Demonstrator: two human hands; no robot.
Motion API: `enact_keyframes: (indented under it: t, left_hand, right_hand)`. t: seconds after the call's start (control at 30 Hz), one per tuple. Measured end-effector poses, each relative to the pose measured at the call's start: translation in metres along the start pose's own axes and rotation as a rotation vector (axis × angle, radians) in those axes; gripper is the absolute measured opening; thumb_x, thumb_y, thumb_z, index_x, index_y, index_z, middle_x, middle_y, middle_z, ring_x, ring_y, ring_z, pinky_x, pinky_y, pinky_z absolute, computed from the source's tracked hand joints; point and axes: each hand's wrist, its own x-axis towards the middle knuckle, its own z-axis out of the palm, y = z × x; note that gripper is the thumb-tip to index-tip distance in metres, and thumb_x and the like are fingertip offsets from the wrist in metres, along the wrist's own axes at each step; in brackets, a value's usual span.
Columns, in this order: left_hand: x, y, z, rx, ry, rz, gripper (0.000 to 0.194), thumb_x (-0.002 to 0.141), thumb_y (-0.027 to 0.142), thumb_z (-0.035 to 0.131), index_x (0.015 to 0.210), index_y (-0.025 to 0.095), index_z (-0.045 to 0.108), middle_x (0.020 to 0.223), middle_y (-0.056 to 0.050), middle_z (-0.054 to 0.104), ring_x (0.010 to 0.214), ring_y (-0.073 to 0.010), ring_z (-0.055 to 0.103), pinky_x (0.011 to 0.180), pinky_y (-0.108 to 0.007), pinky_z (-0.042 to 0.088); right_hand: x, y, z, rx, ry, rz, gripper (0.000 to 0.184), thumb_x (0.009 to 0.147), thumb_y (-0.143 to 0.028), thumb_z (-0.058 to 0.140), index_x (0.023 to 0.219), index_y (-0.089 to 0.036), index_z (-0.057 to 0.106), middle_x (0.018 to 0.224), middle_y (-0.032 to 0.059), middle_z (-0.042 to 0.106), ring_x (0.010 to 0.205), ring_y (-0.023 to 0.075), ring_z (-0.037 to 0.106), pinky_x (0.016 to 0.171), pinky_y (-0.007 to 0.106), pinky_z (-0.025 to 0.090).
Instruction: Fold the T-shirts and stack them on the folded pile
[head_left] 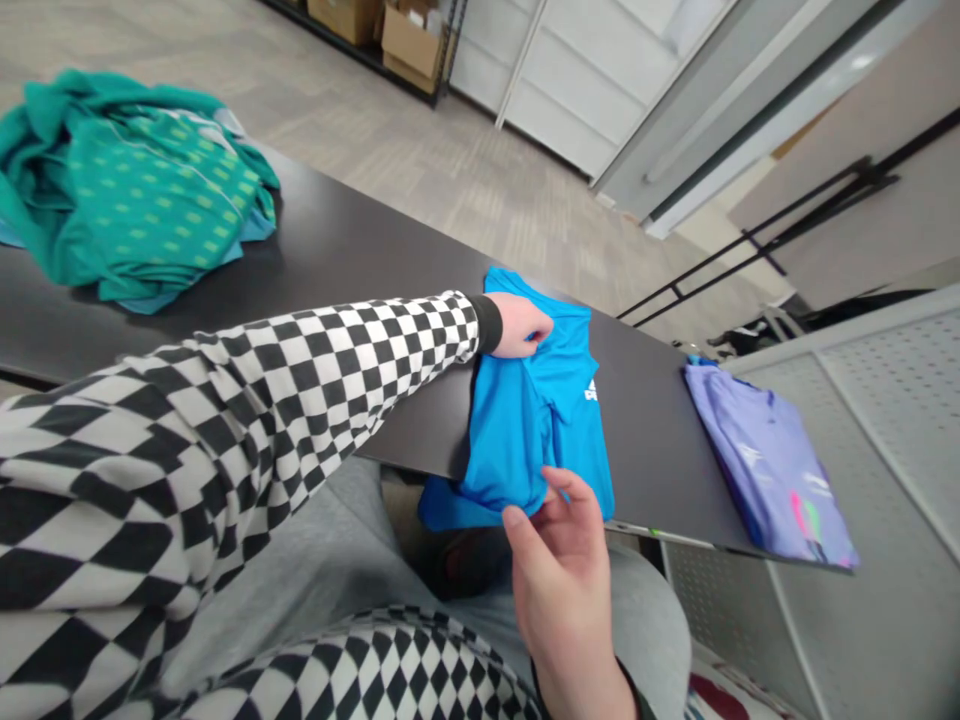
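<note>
A bright blue shirt (510, 430) with a small white print lies on the dark table, and its lower part hangs over the near edge. My left hand (517, 325) reaches across from the left, its fingers curled closed on the shirt's fabric near the far end. At the near edge, my right hand (566, 560) is palm up. Its thumb and fingers are apart, and the fingertips are at the edge of the blue cloth.
The dark tabletop (345, 230) runs diagonally. A heap of green clothing (142, 190) sits at the left, and a folded lavender shirt (765, 460) lies at the right end. Beyond are a shelf with cardboard boxes (412, 45), white cabinets (577, 80) and a perforated grey panel (892, 400).
</note>
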Motion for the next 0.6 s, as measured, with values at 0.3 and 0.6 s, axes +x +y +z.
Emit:
enact_keyframes:
  t: [0.3, 0.6]
  left_hand:
    - [0.001, -0.002, 0.001, 0.008, 0.003, 0.019, 0.021, 0.091, 0.028, 0.064, 0.100, 0.024, 0.083, 0.094, -0.004, 0.082, 0.085, -0.0240, 0.072, 0.072, -0.037, 0.040]
    - [0.000, -0.001, 0.000, 0.015, -0.006, -0.014, 0.024, 0.092, 0.030, 0.064, 0.104, 0.025, 0.084, 0.092, -0.003, 0.081, 0.087, -0.0232, 0.073, 0.074, -0.035, 0.042]
  right_hand:
    - [-0.018, 0.052, -0.032, -0.070, 0.010, 0.117, 0.043, 0.092, -0.035, 0.084, 0.132, -0.031, 0.068, 0.104, 0.0031, 0.077, 0.087, 0.0225, 0.073, 0.077, 0.037, 0.062]
    - [-0.005, 0.106, -0.042, -0.303, -0.042, 0.091, 0.021, 0.094, -0.044, 0.076, 0.099, -0.024, 0.071, 0.091, 0.0043, 0.078, 0.084, 0.0251, 0.073, 0.081, 0.039, 0.059]
